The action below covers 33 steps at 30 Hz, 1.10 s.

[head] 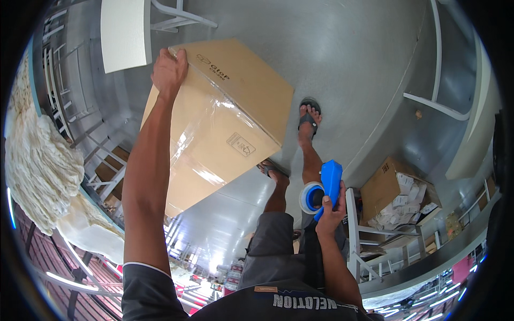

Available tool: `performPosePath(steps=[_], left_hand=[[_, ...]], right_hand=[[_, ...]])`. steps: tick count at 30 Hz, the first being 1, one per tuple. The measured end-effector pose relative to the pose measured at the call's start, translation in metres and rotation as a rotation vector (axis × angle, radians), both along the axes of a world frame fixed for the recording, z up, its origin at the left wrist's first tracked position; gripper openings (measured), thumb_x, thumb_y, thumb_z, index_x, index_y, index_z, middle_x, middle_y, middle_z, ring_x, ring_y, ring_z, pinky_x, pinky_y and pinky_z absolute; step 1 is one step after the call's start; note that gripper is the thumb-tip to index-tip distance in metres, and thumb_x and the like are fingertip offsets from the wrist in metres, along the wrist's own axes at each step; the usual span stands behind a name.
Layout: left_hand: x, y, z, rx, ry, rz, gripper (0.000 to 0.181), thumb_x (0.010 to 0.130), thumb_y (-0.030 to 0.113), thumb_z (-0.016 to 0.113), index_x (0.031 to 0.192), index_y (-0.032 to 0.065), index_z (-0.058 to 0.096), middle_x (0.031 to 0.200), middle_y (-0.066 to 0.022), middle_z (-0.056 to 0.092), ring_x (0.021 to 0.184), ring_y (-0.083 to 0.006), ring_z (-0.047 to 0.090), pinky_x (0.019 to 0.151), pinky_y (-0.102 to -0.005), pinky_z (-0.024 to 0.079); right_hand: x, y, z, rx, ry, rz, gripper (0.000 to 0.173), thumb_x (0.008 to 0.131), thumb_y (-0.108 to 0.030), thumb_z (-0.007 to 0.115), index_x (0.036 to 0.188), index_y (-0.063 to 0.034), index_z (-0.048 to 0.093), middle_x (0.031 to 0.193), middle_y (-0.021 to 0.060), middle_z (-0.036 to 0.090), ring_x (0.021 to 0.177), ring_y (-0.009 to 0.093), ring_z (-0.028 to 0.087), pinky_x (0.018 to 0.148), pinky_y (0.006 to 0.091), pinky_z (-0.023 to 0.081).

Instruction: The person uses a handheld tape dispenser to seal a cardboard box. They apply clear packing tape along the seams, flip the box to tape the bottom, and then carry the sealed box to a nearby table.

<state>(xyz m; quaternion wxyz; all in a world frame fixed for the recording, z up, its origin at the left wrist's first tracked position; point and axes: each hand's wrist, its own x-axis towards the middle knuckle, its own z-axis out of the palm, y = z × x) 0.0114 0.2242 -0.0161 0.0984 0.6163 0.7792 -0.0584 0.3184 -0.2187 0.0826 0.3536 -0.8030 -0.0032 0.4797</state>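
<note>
My left hand [170, 70] grips the upper left corner of a large cardboard box [213, 132], which is tilted above the floor or resting on an edge; I cannot tell which. Clear tape runs over its faces, and it bears printing. In my right hand [332, 206] is a blue tape dispenser [331, 180], held near my right thigh. A roll of clear tape [311, 197] sits on the dispenser. The box's far side and underside are hidden.
My sandalled feet stand on a grey floor [353, 60]. A white table or bench [125, 36] is at the upper left. Fluffy white material [42, 172] lies on the left. An open cardboard box [379, 188] with small white packets stands on the right beside a white metal frame [352, 236].
</note>
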Motion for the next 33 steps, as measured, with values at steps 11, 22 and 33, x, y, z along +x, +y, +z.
performPosePath(steps=[11, 22, 33], left_hand=[[0.028, -0.050, 0.046, 0.047, 0.119, -0.128, 0.046, 0.091, 0.046, 0.055, 0.112, 0.0050, 0.062, 0.108, -0.0191, 0.070, 0.103, -0.0387, 0.067, 0.087, -0.0502, 0.052], [0.005, -0.178, 0.207, 0.331, -0.039, -0.032, 0.027, 0.086, 0.026, 0.062, 0.103, 0.0057, 0.059, 0.099, -0.0113, 0.062, 0.100, -0.0295, 0.057, 0.092, -0.0496, 0.040], [-0.090, -0.379, 0.401, 0.823, -0.022, 0.349, 0.039, 0.078, 0.022, 0.069, 0.112, 0.0043, 0.060, 0.118, -0.0104, 0.063, 0.109, -0.0290, 0.057, 0.100, -0.0474, 0.035]], right_hand=[[-0.006, -0.012, 0.003, 0.008, -0.023, -0.066, 0.061, 0.093, -0.018, 0.066, 0.150, -0.0066, 0.047, 0.129, 0.0082, 0.060, 0.101, 0.016, 0.059, 0.081, 0.0289, 0.052], [0.009, -0.029, 0.011, 0.268, 0.239, -0.547, 0.057, 0.095, -0.048, 0.059, 0.138, -0.0120, 0.053, 0.134, 0.0073, 0.059, 0.121, 0.027, 0.059, 0.105, 0.0434, 0.047], [0.024, -0.007, 0.111, 0.422, 0.223, -0.263, 0.061, 0.089, -0.060, 0.058, 0.135, -0.0201, 0.057, 0.132, 0.0040, 0.062, 0.119, 0.029, 0.062, 0.100, 0.0476, 0.050]])
